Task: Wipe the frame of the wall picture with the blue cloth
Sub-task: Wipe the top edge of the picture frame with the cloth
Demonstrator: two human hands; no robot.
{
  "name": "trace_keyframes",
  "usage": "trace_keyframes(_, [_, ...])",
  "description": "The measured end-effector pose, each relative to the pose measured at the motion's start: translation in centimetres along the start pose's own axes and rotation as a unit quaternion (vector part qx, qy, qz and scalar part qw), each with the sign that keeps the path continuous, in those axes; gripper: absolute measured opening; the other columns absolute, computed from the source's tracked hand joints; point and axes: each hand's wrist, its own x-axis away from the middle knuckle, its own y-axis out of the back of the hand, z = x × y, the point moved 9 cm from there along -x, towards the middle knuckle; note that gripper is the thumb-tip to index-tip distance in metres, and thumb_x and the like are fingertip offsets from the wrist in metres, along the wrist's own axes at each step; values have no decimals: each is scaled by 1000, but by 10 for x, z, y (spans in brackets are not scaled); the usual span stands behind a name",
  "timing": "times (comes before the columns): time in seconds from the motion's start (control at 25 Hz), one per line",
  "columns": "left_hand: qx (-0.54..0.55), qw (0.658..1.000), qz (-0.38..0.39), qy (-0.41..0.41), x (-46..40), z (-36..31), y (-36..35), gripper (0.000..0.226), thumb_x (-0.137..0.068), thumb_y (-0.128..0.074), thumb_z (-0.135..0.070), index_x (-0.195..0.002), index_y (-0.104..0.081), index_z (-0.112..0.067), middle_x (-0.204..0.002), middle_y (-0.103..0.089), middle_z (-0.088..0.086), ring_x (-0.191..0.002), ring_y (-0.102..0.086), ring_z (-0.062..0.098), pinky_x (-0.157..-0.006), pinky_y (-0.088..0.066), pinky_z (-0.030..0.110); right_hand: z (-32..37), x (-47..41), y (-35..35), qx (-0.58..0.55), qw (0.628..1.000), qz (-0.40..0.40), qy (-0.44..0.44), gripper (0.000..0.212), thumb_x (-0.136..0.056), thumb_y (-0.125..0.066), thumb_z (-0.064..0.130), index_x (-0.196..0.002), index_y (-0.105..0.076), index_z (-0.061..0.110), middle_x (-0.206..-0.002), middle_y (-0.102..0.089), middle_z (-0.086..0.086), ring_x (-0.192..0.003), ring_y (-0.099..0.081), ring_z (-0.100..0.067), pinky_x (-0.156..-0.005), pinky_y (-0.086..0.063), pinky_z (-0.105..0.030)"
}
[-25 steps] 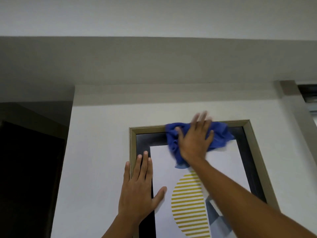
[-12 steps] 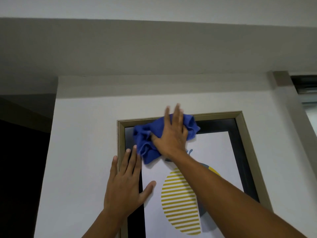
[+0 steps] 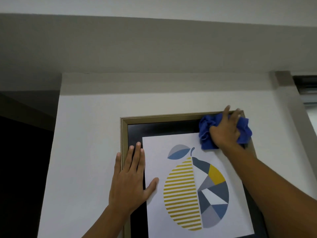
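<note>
The wall picture has a gold-coloured frame (image 3: pixel 161 116) with a black inner border and a print of a striped yellow and grey pear (image 3: pixel 195 188). My right hand (image 3: pixel 224 131) presses the crumpled blue cloth (image 3: pixel 206 133) against the frame's top right corner, fingers spread over the cloth. My left hand (image 3: pixel 132 176) lies flat and open on the frame's left side, fingers pointing up, thumb on the white print. The top right corner of the frame is hidden by the cloth and hand.
The picture hangs on a white wall (image 3: pixel 85 134) under a grey ceiling beam (image 3: pixel 154 48). A dark doorway opening (image 3: pixel 20 169) lies to the left. A window edge (image 3: pixel 307 90) shows at the far right.
My right hand has swept the blue cloth along the top of the frame from the left part to the top right corner. My left hand stays flat on the left side.
</note>
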Motion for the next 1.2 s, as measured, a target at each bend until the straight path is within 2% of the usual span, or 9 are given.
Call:
trace_keyframes(0.2, [-1,1000,-8,-8,-1,0,-3,92,-89,-32,-70,-153,-22,-5,-164,-18,13,-151,-15,31,-119,-12,57,99,71,-58,28,994,36,95,102,-88,-58,52,-157,10,23,-164,25,-12,-152,19,-32,-121,-8,-51])
trace_keyframes(0.36, [-12,1000,-5,-16,0,1,-6,85,-89,-35,-70,-145,-44,-6,-153,-42,15,-149,-24,30,-121,-14,57,156,107,-88,-10,991,70,115,109,-84,-58,62,-156,15,24,-161,33,-9,-148,28,-33,-121,2,-49])
trace_keyframes(0.44, [-11,1000,-6,-17,-1,1,-7,86,-88,-34,-71,-145,-43,-6,-155,-40,14,-150,-22,30,-122,-12,57,148,106,-86,-9,989,72,128,106,-85,-56,61,-156,15,25,-162,32,-7,-149,26,-30,-121,-1,-49])
trace_keyframes(0.6, [-9,1000,-10,-10,2,3,-3,94,-89,-30,-73,-154,-20,-6,-165,-15,12,-152,-13,30,-121,-9,55,89,69,-50,42,990,14,135,92,-90,-55,47,-158,4,27,-165,20,-11,-153,15,-29,-118,-17,-50])
trace_keyframes(0.76, [9,1000,0,-3,1,2,0,92,-90,-26,-72,-154,-17,-7,-165,-14,12,-151,-14,31,-118,-12,57,4,9,10,84,991,-55,92,86,-91,-60,27,-158,-8,13,-166,5,-19,-153,-2,-35,-113,-31,-56])
trace_keyframes(0.88, [13,1000,-1,0,0,1,1,92,-90,-26,-71,-154,-18,-6,-164,-15,12,-151,-16,32,-117,-13,58,-5,5,16,69,992,-80,67,87,-92,-61,33,-157,-10,7,-166,0,-20,-153,-7,-35,-110,-33,-57])
trace_keyframes(1.04, [14,1000,-18,-10,1,1,-1,92,-89,-32,-70,-154,-20,-6,-164,-17,13,-151,-15,31,-121,-8,55,83,67,-35,4,991,-50,127,103,-85,-51,69,-158,-6,13,-167,7,-12,-154,4,-32,-119,-18,-53])
trace_keyframes(1.12, [23,999,-26,-19,0,2,-3,88,-88,-39,-68,-152,-30,-9,-160,-31,13,-151,-19,31,-123,-6,53,146,109,-73,-6,979,-18,202,110,-79,-40,81,-158,2,18,-166,15,-8,-153,15,-28,-121,-6,-47])
trace_keyframes(1.2, [41,999,-33,-15,1,4,-5,82,-86,-45,-68,-146,-43,-13,-151,-47,12,-147,-30,31,-124,-5,49,183,135,-98,-1,974,-6,228,105,-81,-34,82,-158,4,21,-166,19,-5,-152,20,-25,-122,-2,-48])
